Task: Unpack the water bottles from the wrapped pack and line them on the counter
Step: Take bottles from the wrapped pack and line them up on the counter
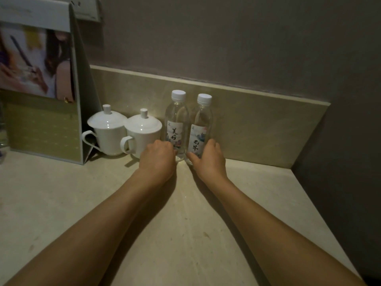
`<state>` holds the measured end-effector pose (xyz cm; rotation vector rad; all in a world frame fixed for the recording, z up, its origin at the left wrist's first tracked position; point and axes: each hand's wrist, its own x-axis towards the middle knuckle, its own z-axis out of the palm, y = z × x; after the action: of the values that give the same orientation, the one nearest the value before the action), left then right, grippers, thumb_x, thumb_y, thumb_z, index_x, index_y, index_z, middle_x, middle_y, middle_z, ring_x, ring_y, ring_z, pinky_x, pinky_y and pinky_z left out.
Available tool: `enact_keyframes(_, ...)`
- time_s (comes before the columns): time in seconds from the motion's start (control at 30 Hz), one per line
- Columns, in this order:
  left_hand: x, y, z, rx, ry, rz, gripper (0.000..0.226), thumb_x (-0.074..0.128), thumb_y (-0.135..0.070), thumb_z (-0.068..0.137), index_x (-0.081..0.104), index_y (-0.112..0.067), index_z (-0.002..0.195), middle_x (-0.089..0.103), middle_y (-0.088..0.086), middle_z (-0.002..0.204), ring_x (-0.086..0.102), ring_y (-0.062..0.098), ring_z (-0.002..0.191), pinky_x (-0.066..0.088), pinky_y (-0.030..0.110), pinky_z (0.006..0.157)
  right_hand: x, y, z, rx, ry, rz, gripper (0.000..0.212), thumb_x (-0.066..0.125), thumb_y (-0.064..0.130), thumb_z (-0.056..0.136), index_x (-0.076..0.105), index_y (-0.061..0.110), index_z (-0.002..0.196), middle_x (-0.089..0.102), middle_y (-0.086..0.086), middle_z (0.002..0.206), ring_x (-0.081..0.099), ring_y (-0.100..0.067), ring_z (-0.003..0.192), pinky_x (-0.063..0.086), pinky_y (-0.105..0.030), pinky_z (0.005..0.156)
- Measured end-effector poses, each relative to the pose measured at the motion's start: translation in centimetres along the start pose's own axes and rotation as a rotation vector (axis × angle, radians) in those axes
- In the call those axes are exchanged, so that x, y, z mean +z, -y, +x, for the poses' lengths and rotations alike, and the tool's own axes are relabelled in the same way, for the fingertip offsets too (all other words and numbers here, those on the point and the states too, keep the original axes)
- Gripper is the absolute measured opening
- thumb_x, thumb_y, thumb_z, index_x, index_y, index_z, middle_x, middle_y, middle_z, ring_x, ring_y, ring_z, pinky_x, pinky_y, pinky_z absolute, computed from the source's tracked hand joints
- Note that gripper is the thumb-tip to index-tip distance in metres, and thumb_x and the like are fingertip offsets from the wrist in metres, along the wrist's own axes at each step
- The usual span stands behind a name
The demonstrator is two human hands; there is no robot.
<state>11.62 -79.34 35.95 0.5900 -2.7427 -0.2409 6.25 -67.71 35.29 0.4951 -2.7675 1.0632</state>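
Counter [61, 203]: two water-filled bottles [176, 122]

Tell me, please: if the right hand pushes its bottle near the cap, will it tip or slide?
Probably tip: the right bottle is tall and narrow-based. It looks full, so fairly heavy. The right hand sits low on it, where pushing should slide it.
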Motion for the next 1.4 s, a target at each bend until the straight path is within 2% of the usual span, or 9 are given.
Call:
enact_keyframes(0.3, -0.1, 0.1, -0.1, 0.0, 0.0, -0.002, 0.031, 0.049, -0.031, 0.1, 0.067, -0.007, 0.101, 0.064, 0.011, 0.089, 0.065, 0.029, 0.085, 0.055, 0.038, 0.074, -0.1, -0.1, 0.1, -0.018, 0.02, -0.016, 0.05, 0.065, 0.037, 0.089, 0.044, 0.005, 0.121, 0.049, -0.014, 0.126, 0.053, -0.036, 0.116, 0.046, -0.041, 0.088)
enact_keyframes(0.43, -0.2, 0.1, 0.0, -0.006, 0.005, -0.004, 0.03, 0.049, -0.031, 0.1, 0.067, -0.007, 0.103, 0.059, 0.009, 0.086, 0.063, 0.028, 0.082, 0.05, 0.036, 0.07, 0.0, 0.0, 0.1, -0.028, 0.014, -0.02, 0.051, 0.064, 0.037, 0.089, 0.044, 0.004, 0.122, 0.049, -0.015, 0.126, 0.054, -0.036, 0.115, 0.046, -0.04, 0.087)
enact_keyframes(0.53, -0.2, 0.2, 0.0, -0.002, 0.002, -0.009, 0.03, 0.05, -0.031, 0.1, 0.067, -0.006, 0.103, 0.065, 0.012, 0.091, 0.065, 0.029, 0.085, 0.054, 0.038, 0.073, 0.1, 0.0, 0.0, -0.01, 0.008, -0.008, 0.051, 0.065, 0.038, 0.089, 0.043, 0.006, 0.123, 0.048, -0.013, 0.126, 0.054, -0.034, 0.115, 0.047, -0.041, 0.088)
enact_keyframes(0.73, -0.3, 0.2, -0.2, 0.01, -0.012, 0.006, 0.032, 0.05, -0.031, 0.1, 0.068, -0.006, 0.104, 0.067, 0.016, 0.097, 0.065, 0.033, 0.089, 0.052, 0.039, 0.073, 0.2, 0.2, 0.0, 0.01, -0.003, -0.013, 0.052, 0.065, 0.037, 0.089, 0.043, 0.005, 0.123, 0.048, -0.014, 0.127, 0.054, -0.035, 0.116, 0.047, -0.042, 0.088)
enact_keyframes(0.93, -0.5, 0.2, -0.3, 0.004, -0.009, 0.025, 0.03, 0.049, -0.034, 0.1, 0.066, -0.008, 0.099, 0.054, 0.007, 0.082, 0.054, 0.023, 0.075, 0.044, 0.034, 0.064, -0.2, 0.5, -0.3, 0.027, 0.015, 0.006, 0.053, 0.065, 0.036, 0.089, 0.042, 0.005, 0.125, 0.048, -0.014, 0.127, 0.053, -0.035, 0.117, 0.046, -0.04, 0.087)
enact_keyframes(1.03, -0.9, 0.2, -0.5, 0.01, -0.021, 0.023, 0.029, 0.052, -0.035, 0.099, 0.065, -0.009, 0.098, 0.053, 0.007, 0.081, 0.053, 0.023, 0.074, 0.045, 0.034, 0.064, -0.4, 0.5, -0.7, 0.047, 0.031, 0.018, 0.053, 0.065, 0.035, 0.089, 0.041, 0.005, 0.126, 0.047, -0.014, 0.128, 0.052, -0.035, 0.117, 0.043, -0.038, 0.082)
enact_keyframes(1.2, -1.1, -0.1, -1.6, 0.022, -0.011, 0.0, 0.024, 0.054, -0.033, 0.097, 0.063, -0.01, 0.097, 0.056, 0.007, 0.082, 0.059, 0.023, 0.077, 0.053, 0.035, 0.068, -1.2, 0.5, -1.3, 0.069, 0.054, 0.009, 0.049, 0.063, 0.027, 0.091, 0.042, 0.004, 0.128, 0.044, -0.015, 0.132, 0.051, -0.036, 0.118, 0.044, -0.038, 0.088)
enact_keyframes(1.4, -1.9, -1.1, -2.5, 0.058, -0.028, -0.03, 0.021, 0.053, -0.03, 0.097, 0.06, -0.011, 0.091, 0.06, 0.008, 0.086, 0.061, 0.024, 0.077, 0.053, 0.035, 0.066, -2.8, 0.5, -2.0, 0.027, 0.056, 0.018, 0.046, 0.061, 0.025, 0.09, 0.045, 0.005, 0.128, 0.046, -0.015, 0.13, 0.05, -0.034, 0.119, 0.044, -0.039, 0.093)
